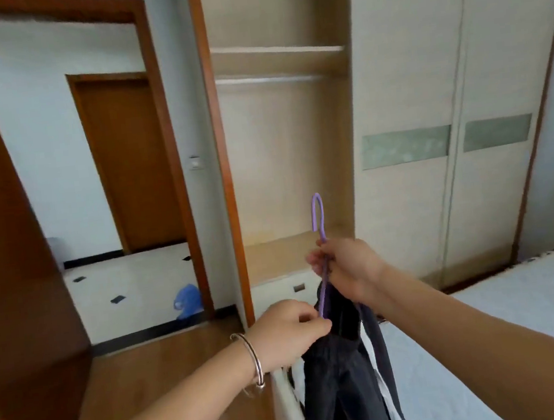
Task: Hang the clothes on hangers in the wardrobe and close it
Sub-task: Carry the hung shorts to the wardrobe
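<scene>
Your right hand [350, 267] grips the neck of the thin purple plastic hanger [318, 212], hook upward. Your left hand [286, 332] pinches the dark grey garment [340, 374] draped on it, in front of the open pale wooden wardrobe [291, 160]. Its metal rail [268, 80] carries nothing yet, so hanging this piece and closing the pale sliding door [403, 94] remain.

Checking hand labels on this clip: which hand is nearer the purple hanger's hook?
Right. The right hand grips the purple hanger just below its hook; the left hand is lower, pinching the dark garment.
</scene>
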The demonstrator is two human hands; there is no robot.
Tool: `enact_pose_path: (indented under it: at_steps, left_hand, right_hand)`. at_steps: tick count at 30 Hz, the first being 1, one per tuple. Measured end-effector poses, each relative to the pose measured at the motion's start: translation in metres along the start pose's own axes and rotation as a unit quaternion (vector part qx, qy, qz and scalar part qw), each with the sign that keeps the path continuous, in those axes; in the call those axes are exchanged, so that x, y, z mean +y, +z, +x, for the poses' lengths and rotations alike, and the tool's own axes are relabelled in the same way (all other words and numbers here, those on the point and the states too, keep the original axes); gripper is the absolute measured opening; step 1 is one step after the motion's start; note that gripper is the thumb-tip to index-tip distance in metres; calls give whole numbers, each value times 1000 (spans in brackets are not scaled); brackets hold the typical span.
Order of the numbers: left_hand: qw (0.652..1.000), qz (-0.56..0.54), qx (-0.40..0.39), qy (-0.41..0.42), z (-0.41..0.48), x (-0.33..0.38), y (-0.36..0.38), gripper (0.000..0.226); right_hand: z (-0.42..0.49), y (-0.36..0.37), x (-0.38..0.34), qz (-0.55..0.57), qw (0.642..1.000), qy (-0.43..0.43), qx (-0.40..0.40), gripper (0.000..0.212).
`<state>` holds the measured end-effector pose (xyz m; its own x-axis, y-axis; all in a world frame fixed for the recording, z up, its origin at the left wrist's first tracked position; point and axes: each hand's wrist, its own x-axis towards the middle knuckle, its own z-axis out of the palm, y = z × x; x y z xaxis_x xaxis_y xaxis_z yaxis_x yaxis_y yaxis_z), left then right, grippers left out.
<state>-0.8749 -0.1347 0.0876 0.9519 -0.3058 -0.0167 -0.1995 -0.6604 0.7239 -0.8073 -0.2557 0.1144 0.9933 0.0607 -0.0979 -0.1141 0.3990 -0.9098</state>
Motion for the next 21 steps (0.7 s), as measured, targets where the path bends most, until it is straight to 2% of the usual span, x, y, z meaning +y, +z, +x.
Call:
enact_pose_path:
  at_steps: [4, 6, 8, 10, 13, 16, 19, 21]
  left_hand:
    - [993, 46, 97, -43, -17, -57, -79, 33]
    - [986, 93, 132, -51, -26, -85, -121, 29]
    - [977, 135, 158, -54, -32, -110, -162, 28]
    - [965, 178, 185, -54, -36, -130, -198, 27]
    - [941, 244, 231, -33, -33, -152, -241, 22]
    - [928, 262, 265, 7, -14, -166, -271, 17]
    - [946, 220, 239, 11, 14, -174, -298, 18]
    - [961, 178, 213, 7, 31, -183, -313, 22]
  right_hand:
    - [21, 78, 18, -164, 981, -71, -79, 27]
    - [34, 117, 21, -282, 947, -130, -85, 31]
    - [46, 155, 23, -355, 913, -179, -93, 28]
    - [57, 190, 22, -396, 886, -217, -105, 22]
    - [71, 231, 18, -421, 860, -270, -105, 25]
    - [83, 261, 20, -474, 816, -305, -126, 27]
    - [104, 287, 29, -525, 776, -325, -132, 45]
    - [125, 298, 33, -518, 781, -325, -129, 43]
